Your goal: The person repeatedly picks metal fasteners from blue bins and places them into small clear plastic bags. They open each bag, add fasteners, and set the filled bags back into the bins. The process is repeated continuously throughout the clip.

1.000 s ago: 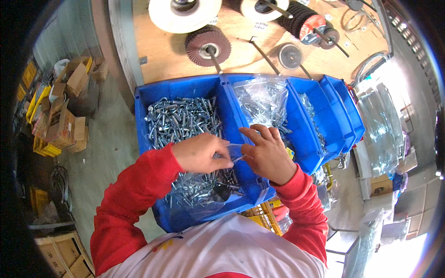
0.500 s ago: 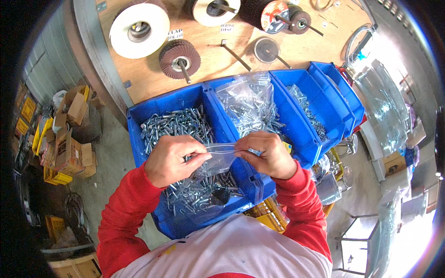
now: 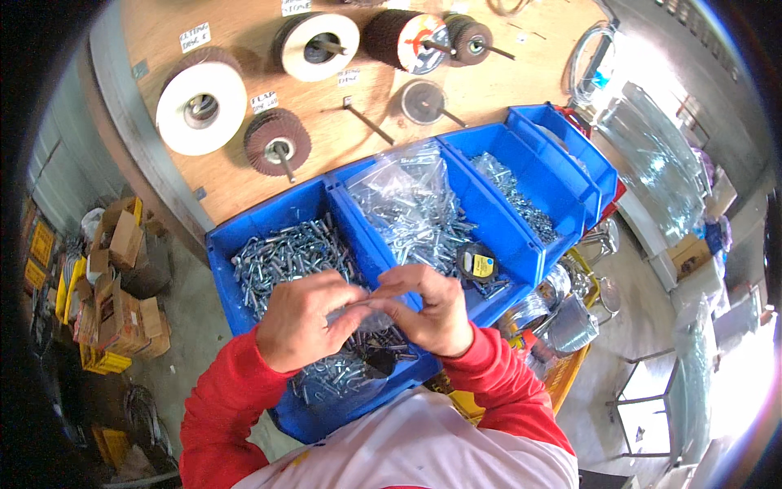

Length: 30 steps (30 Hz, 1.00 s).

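Note:
Over the nearest-left blue bin [image 3: 281,411], my left hand [image 3: 305,319] and my right hand [image 3: 430,311] meet close together. Both have thumb and fingers pinched on the top edge of a clear plastic zip bag [image 3: 376,321]. The bag hangs down below them, partly hidden by my fingers. Small metal fasteners [image 3: 330,381] show beneath the hands, but I cannot tell which lie in the bag and which in the bin. Further up the same bin is a heap of loose metal bolts [image 3: 285,254].
The adjoining bin holds another clear bag [image 3: 407,183], loose fasteners and a black-and-yellow tape measure [image 3: 477,265]. Behind the bins, abrasive discs [image 3: 277,140] hang on pegs on a wooden board [image 3: 220,191]. Cardboard boxes [image 3: 122,314] stand left; a yellow crate [image 3: 562,389] sits right.
My hands have drawn together along the bag's top edge, the right one moving left. The view has shifted, bringing the tape measure into fuller sight.

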### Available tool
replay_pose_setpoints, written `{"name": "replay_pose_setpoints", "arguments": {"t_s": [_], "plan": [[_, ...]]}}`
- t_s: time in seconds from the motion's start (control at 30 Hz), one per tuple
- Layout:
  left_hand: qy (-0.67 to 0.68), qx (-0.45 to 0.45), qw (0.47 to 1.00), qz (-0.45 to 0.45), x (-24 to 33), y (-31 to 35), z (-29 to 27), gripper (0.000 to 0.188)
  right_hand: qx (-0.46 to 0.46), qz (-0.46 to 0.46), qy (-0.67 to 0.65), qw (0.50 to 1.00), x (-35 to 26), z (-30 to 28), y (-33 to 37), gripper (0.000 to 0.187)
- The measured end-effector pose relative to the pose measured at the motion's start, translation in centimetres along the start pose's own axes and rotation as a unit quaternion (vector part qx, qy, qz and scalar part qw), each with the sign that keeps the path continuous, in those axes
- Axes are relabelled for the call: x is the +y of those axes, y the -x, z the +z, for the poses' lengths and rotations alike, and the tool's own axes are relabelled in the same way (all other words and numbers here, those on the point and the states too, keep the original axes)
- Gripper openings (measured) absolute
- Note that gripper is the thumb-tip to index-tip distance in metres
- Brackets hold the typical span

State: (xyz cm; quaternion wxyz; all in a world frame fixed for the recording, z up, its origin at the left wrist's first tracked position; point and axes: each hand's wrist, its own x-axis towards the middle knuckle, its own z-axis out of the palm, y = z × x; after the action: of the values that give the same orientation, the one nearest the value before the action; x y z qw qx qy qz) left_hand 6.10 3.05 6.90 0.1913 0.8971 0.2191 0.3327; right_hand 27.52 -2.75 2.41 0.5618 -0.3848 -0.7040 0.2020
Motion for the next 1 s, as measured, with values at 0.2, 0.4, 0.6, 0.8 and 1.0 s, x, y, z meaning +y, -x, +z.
{"name": "replay_pose_setpoints", "arguments": {"t_s": [0.2,0.4,0.6,0.8,1.0], "plan": [[0.033,-0.022,0.999,0.029,0.9,-0.8,0.7,0.008,0.021,0.058,-0.008,0.998,-0.6,-0.9,1.9,0.019],[0.04,-0.079,0.995,0.044,2.4,-1.9,0.5,0.008,0.106,0.047,-0.117,0.986,-0.3,0.5,4.3,0.005],[0.061,-0.09,0.99,0.087,3.2,-2.8,1.5,0.008,0.163,-0.021,-0.09,0.982,-1.3,0.3,4.8,0.008],[0.047,-0.093,0.989,0.104,3.7,-3.8,2.5,0.013,0.188,-0.027,-0.069,0.979,-2.4,-0.7,5.0,0.013],[0.073,-0.143,0.974,0.159,5.0,-5.1,2.8,0.008,0.209,-0.04,-0.023,0.977,-1.8,-1.5,6.3,0.011]]}}
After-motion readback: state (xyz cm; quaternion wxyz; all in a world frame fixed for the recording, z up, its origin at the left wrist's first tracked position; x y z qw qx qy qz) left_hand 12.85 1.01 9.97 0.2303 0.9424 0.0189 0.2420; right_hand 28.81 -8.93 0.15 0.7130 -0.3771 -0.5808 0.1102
